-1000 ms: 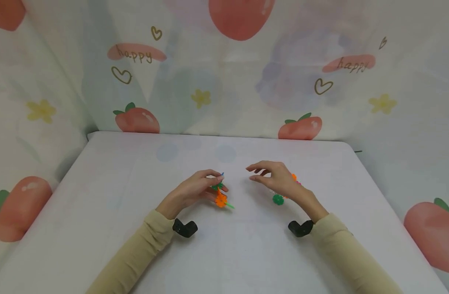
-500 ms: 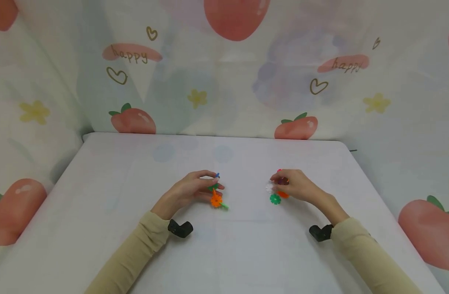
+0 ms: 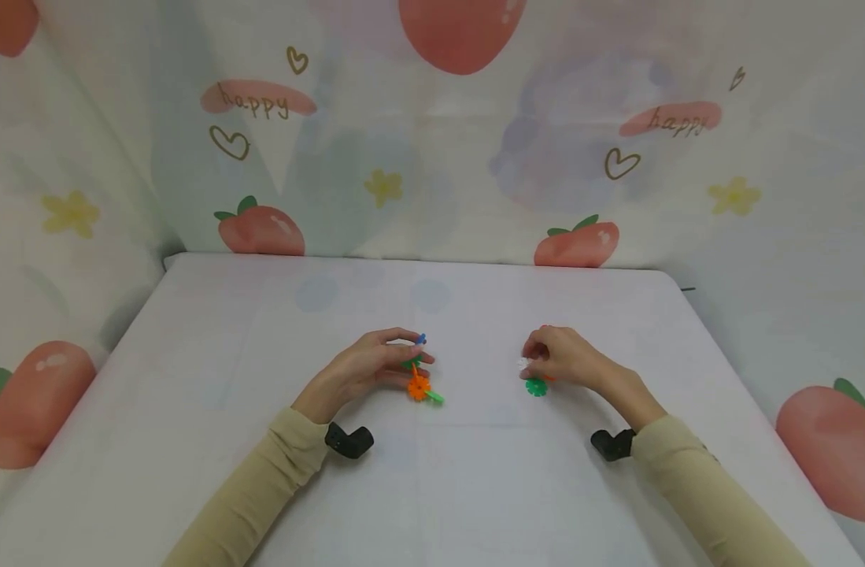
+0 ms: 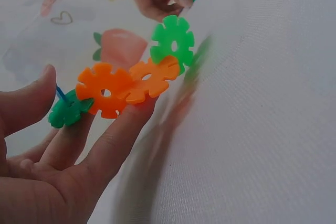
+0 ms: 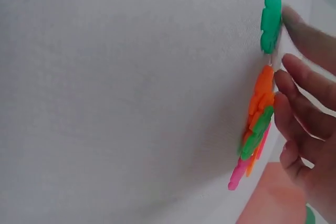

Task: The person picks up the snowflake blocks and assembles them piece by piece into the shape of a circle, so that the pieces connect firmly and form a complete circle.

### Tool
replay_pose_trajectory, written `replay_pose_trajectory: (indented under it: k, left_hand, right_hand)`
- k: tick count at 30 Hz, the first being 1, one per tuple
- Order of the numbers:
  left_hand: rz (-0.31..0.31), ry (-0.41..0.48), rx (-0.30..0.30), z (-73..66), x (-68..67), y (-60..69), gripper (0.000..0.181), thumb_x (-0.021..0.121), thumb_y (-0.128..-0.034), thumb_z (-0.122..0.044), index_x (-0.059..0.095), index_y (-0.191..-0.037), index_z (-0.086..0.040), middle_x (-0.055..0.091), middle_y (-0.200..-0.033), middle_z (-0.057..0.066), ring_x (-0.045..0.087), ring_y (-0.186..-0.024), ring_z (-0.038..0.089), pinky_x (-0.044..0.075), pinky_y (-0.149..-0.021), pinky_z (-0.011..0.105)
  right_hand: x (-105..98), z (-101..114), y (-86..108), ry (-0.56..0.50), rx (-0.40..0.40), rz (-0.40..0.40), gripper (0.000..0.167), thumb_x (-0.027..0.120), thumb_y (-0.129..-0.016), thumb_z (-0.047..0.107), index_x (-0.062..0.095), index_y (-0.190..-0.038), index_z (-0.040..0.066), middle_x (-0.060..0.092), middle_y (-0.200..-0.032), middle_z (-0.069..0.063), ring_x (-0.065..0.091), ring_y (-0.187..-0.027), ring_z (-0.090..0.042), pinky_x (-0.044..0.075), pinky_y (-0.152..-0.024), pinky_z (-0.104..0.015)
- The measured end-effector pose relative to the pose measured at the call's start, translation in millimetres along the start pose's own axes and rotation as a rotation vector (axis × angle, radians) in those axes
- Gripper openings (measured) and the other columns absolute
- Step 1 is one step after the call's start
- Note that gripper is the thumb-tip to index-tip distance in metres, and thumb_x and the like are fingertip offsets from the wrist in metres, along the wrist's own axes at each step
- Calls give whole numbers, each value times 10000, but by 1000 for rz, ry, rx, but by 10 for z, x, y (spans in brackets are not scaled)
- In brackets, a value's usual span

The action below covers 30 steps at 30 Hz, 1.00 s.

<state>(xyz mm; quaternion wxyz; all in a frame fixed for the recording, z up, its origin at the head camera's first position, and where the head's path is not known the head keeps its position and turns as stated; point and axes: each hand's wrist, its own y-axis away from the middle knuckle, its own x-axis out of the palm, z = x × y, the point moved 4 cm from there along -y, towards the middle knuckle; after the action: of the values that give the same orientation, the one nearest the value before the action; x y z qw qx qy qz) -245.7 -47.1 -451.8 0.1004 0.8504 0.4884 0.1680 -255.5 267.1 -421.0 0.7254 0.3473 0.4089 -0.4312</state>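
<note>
My left hand (image 3: 364, 364) pinches a chain of flower-shaped interlocking plastic discs off the table. In the left wrist view the chain runs from a thin blue disc (image 4: 62, 94) and a dark green disc (image 4: 68, 109) through two orange discs (image 4: 107, 92) to a light green disc (image 4: 173, 43). The right hand (image 3: 570, 354) bends down over a small pile of loose discs. Its thumb is beside a green disc (image 5: 271, 20), its fingertips beside an orange disc (image 5: 261, 90). A white disc (image 3: 523, 364) shows by its fingertips. A gap separates thumb and fingers; whether they touch a disc is unclear.
In the right wrist view, another green disc (image 5: 257, 135) and a pink disc (image 5: 239, 174) lie in the pile. The white table (image 3: 432, 488) backs onto a printed cloth (image 3: 446, 157). Each wrist carries a black camera mount (image 3: 349, 441).
The right hand has moved from the space between the hands rightward and down onto the loose discs. My left hand keeps the chain almost in place.
</note>
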Motion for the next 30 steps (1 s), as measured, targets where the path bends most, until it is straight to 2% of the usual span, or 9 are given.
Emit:
replay_pose_trajectory:
  k: [3,7,10,12,15,20,25,30]
  left_hand:
    - [-3,-9,1,-4,3,0,431,653,-1023,-191,521,-1410,-54,730,-1245,148,743,-1083,275,615,-793,299]
    - [-5,-15,3,2,0,7,458,642,-1030,-194,512,-1440,-38,717,-1272,159,737,-1097,281,614,-806,307]
    - [-4,-11,4,-1,-1,14,476,630,-1036,-191,506,-1464,-24,698,-1307,174,734,-1104,284,614,-831,321]
    - [-4,-5,2,-6,-2,15,474,624,-1040,-193,513,-1465,-17,689,-1321,178,735,-1098,275,614,-848,331]
    - [-2,0,3,-11,-3,11,460,609,-1049,-200,526,-1456,-3,686,-1324,179,742,-1076,258,614,-853,334]
    - [-13,-16,2,-7,-11,11,450,603,-1053,-204,529,-1446,1,688,-1321,170,744,-1067,246,615,-824,315]
    - [-19,-34,3,-7,-6,10,473,612,-1047,-213,515,-1456,5,695,-1307,173,742,-1067,250,614,-848,330]
    - [-19,-37,10,-20,-1,16,491,629,-1037,-224,515,-1455,6,699,-1296,176,743,-1052,248,610,-883,353]
  right_hand:
    - [-7,6,5,-12,6,13,282,863,-838,209,687,-972,34,625,-862,-27,561,-827,-177,508,-757,-311]
    - [-4,20,-9,-47,1,-10,221,825,-877,168,654,-952,51,617,-829,-23,548,-806,-175,490,-722,-294]
    - [-1,59,-36,-84,-33,-45,129,767,-925,126,691,-1004,58,676,-875,-20,586,-836,-172,525,-775,-321]
    - [-1,105,-63,-110,-63,-71,128,742,-944,111,726,-1058,56,716,-922,-24,625,-859,-168,556,-831,-356]
    - [2,201,-111,-185,-82,-81,174,719,-966,120,745,-1120,44,750,-921,-40,684,-846,-179,564,-870,-354]
    - [43,411,-229,-327,-100,-65,223,708,-980,132,729,-1171,19,755,-849,-69,727,-788,-222,596,-783,-304]
    - [96,611,-351,-377,-155,-85,252,696,-985,109,711,-1211,-2,765,-874,-100,739,-784,-238,623,-781,-333]
    - [132,771,-449,-421,-172,-119,261,711,-976,112,704,-1209,-6,771,-876,-105,748,-786,-238,620,-793,-302]
